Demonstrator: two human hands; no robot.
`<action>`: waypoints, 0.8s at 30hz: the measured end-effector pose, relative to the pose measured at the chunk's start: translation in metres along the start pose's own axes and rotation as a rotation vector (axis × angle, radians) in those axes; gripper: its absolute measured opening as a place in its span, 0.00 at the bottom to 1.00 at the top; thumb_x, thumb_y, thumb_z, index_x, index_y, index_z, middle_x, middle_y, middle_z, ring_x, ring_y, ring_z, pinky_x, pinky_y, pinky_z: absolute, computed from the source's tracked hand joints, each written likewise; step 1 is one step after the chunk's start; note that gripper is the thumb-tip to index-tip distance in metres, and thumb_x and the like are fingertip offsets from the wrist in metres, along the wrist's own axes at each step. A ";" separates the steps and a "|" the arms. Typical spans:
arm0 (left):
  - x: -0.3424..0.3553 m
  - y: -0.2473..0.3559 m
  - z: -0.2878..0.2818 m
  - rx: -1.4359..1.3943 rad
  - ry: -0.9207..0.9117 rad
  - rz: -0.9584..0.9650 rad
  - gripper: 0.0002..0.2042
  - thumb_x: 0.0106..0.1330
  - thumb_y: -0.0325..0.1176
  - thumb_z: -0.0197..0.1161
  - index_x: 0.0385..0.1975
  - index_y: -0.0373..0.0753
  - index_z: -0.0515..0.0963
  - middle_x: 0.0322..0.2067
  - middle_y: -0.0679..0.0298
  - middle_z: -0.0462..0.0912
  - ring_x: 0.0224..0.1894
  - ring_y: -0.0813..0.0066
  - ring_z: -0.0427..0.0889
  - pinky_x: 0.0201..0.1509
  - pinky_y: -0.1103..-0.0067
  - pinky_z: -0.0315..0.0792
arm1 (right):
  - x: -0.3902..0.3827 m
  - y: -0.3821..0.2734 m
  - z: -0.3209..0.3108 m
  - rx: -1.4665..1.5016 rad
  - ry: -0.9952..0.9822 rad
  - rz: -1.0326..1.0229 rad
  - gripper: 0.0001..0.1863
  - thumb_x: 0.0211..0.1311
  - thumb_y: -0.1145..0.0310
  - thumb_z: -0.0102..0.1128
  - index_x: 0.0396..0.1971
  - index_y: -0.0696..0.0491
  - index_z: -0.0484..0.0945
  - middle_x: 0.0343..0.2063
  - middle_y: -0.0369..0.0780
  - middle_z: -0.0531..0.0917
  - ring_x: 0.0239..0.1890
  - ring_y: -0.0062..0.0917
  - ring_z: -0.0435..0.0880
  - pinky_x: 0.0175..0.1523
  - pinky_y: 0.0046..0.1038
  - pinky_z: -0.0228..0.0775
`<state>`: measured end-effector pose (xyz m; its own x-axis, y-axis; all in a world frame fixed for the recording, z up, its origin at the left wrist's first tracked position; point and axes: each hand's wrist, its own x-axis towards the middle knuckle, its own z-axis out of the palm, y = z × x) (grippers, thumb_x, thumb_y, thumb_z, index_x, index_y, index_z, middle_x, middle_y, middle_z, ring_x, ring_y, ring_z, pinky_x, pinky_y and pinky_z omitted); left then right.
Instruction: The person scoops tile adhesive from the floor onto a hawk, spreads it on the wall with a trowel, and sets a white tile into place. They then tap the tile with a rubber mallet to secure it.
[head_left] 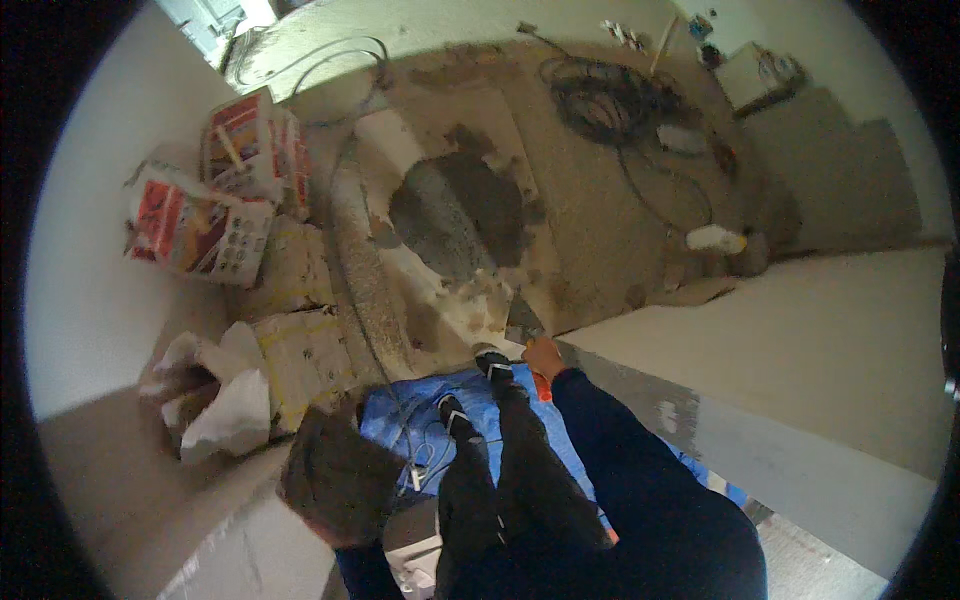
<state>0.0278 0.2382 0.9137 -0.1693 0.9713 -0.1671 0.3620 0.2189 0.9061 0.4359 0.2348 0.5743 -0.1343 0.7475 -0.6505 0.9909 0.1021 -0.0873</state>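
Observation:
My right hand (543, 357) is closed around the handle of a trowel (522, 318). Its grey blade points away from me, toward a dark patch of wet mortar (455, 215) spread on a pale sheet on the floor. An orange-red piece (543, 387) shows just below that hand. At lower left, a dark flat board (340, 475) is held up by my left hand (322, 530), whose fingers are mostly hidden beneath it. I cannot tell whether the board carries mortar.
Torn red-and-white sacks (205, 228) and a tiled block (305, 362) line the left wall, beside crumpled white paper (225, 390). A coiled cable (610, 100) lies far right, near a white bottle (715, 238). Blue sheeting (390, 405) lies underfoot; a pale ledge (760, 310) rises at right.

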 end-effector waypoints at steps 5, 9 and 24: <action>0.027 -0.030 0.109 1.225 0.026 0.415 0.22 0.58 0.40 0.62 0.52 0.37 0.79 0.43 0.53 0.84 0.43 0.55 0.85 0.48 0.67 0.78 | 0.114 0.054 0.094 0.547 0.127 0.377 0.17 0.63 0.61 0.63 0.46 0.56 0.79 0.43 0.50 0.85 0.47 0.46 0.85 0.50 0.47 0.77; 0.014 -0.009 0.132 1.379 -0.039 0.469 0.21 0.55 0.36 0.67 0.49 0.36 0.81 0.39 0.53 0.88 0.40 0.56 0.88 0.43 0.69 0.82 | 0.039 0.063 0.104 0.662 0.285 0.519 0.31 0.64 0.49 0.65 0.59 0.55 0.75 0.51 0.56 0.82 0.53 0.53 0.83 0.54 0.51 0.76; -0.321 0.085 0.146 -0.265 -0.526 0.049 0.29 0.69 0.49 0.55 0.66 0.42 0.66 0.61 0.57 0.73 0.62 0.56 0.73 0.65 0.59 0.67 | -0.807 0.023 0.339 0.356 -0.007 0.649 0.13 0.48 0.58 0.70 0.33 0.46 0.84 0.33 0.39 0.86 0.41 0.38 0.88 0.41 0.44 0.81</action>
<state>0.2466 -0.0419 0.9876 0.3435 0.9102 -0.2316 0.1054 0.2077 0.9725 0.5680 -0.5885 0.8420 0.4775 0.5809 -0.6592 0.8117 -0.5788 0.0780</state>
